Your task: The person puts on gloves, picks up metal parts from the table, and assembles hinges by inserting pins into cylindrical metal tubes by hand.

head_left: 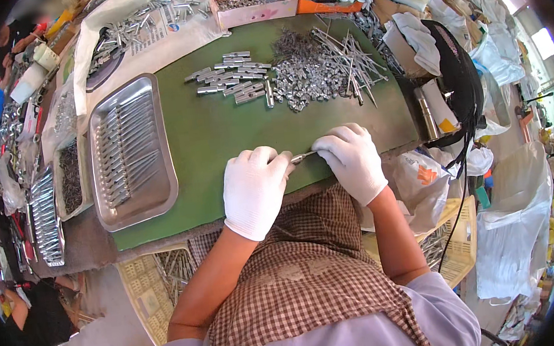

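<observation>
In white gloves, my left hand [255, 191] and my right hand [354, 163] meet above the near edge of a green mat [206, 153]. Both pinch a small, slim metal part [303, 157], one hand at each end; the fingers hide most of it. Ahead of them lie short silver metal cylinders [236, 78], set roughly in rows. To their right spreads a heap of small shiny metal pieces [302, 82], with thin metal rods [356, 64] strewn over its side. Small dark pieces [292, 43] are piled behind the heap.
A steel tray [169, 172] on the left holds a row of rod-like metal parts. Behind the mat are a pink box [256, 13] of small pieces and a white sack [89, 64] with metal tubes. Yellow crates [139, 297] stand below the table edge. Another person [42, 315] is at lower left.
</observation>
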Motion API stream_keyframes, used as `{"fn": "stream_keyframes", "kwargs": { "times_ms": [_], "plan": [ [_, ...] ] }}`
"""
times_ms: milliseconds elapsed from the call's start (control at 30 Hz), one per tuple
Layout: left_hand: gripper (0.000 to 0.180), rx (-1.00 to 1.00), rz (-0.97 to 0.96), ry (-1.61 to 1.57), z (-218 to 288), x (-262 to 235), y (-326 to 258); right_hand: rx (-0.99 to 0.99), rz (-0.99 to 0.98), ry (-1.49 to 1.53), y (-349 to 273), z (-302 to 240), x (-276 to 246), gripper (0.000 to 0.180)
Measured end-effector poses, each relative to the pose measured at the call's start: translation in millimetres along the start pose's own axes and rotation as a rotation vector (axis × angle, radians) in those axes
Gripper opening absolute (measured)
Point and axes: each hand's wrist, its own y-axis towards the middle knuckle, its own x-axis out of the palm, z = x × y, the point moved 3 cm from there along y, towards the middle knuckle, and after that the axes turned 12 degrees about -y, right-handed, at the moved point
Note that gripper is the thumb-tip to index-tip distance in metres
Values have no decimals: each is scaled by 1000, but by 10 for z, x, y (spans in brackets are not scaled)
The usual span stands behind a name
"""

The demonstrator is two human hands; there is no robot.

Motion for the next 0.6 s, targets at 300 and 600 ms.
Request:
{"fn": "stream_keyframes", "kwargs": {
  "times_ms": [300,600],
  "plan": [
    [15,24,-15,51,29,-8,4,-13,-6,22,70,-9,-30,12],
    [16,39,-8,31,19,-13,-1,483,84,86,305,845,75,8]
  ]
}}
